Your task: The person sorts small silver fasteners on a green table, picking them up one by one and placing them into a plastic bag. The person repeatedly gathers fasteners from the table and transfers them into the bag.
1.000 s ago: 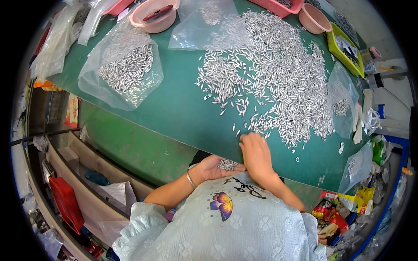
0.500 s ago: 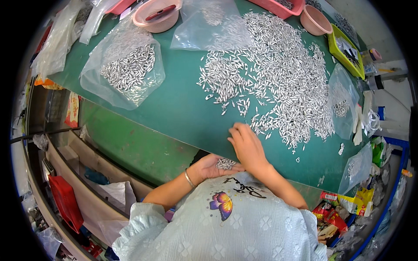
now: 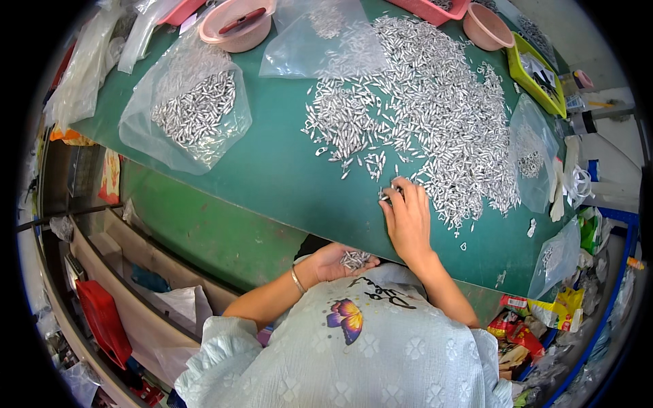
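A broad heap of small silver metal pieces [image 3: 469,136], spindle-shaped and resembling clasps, covers the middle and right of the green table [image 3: 299,183]. My left hand [image 3: 333,262] is cupped palm up below the table's near edge, holding a small pile of the same silver pieces [image 3: 354,259]. At the heap's near edge, my right hand [image 3: 410,221] rests with bent fingers and thumb around a few pieces [image 3: 389,194]. Its fingertips partly hide them. A smaller cluster [image 3: 343,119] lies left of the main heap.
A clear plastic bag [image 3: 197,112] of silver pieces lies at the left, another bag [image 3: 299,51] at the back. A pink bowl [image 3: 235,37] holds a red-handled tool. Beyond the heap stand a pink bowl [image 3: 488,28] and a yellow-green tray [image 3: 534,75]. A small bag [image 3: 554,262] lies at the right edge.
My right hand has moved right and away from my body, from beside the left palm onto pieces at the heap's edge. The left hand's fingers have curled inward around its pile.
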A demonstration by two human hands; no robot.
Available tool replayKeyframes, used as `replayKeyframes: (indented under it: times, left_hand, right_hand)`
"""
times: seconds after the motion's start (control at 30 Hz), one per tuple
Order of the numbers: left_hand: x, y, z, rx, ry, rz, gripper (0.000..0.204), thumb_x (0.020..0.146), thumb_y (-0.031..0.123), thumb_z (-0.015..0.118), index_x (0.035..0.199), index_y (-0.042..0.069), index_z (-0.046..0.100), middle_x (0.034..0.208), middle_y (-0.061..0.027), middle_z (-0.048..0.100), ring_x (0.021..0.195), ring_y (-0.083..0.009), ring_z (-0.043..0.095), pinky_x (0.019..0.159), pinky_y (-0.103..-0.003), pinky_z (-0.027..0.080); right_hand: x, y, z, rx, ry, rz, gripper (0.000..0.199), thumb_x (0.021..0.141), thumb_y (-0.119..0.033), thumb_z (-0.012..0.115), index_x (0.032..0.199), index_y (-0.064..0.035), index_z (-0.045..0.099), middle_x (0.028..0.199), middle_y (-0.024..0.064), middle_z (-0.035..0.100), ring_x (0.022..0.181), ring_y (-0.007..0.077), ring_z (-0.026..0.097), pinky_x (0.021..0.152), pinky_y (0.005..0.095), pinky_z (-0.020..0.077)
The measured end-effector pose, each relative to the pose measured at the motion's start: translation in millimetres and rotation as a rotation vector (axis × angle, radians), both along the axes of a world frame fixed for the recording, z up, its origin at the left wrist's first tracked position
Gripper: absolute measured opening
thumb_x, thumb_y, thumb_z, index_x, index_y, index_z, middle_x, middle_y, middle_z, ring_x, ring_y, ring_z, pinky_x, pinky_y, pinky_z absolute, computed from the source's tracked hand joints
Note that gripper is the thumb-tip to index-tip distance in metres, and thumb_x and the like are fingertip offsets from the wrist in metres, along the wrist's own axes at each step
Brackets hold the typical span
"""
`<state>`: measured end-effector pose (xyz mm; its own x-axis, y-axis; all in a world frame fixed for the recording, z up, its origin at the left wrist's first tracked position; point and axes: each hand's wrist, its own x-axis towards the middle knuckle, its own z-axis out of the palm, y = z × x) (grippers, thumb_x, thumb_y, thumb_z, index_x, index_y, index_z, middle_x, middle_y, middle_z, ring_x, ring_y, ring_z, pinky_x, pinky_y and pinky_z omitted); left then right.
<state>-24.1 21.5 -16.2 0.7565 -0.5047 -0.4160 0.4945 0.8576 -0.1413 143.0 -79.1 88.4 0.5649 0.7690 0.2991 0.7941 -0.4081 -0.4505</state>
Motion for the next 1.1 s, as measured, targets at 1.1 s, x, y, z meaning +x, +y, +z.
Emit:
replayKeyframes:
  times: [1.1]
  left_hand:
    - [19,-9,39,0.204,0.117,-0.127,0.025,0.095,0.018,0.061,0.112,-0.001,0.061,0.097,-0.0117,0.068,0.074,-0.0118,0.063,0.063,-0.022,0.054]
  right_hand:
    - [2,-68,-7,-0.054,-0.081,-0.037,0.023,0.079,-0.012,0.073,0.102,-0.0095,0.066,0.112,0.0079,0.058,0.108,0.0295,0.052,0.092,0.0436,0.0342]
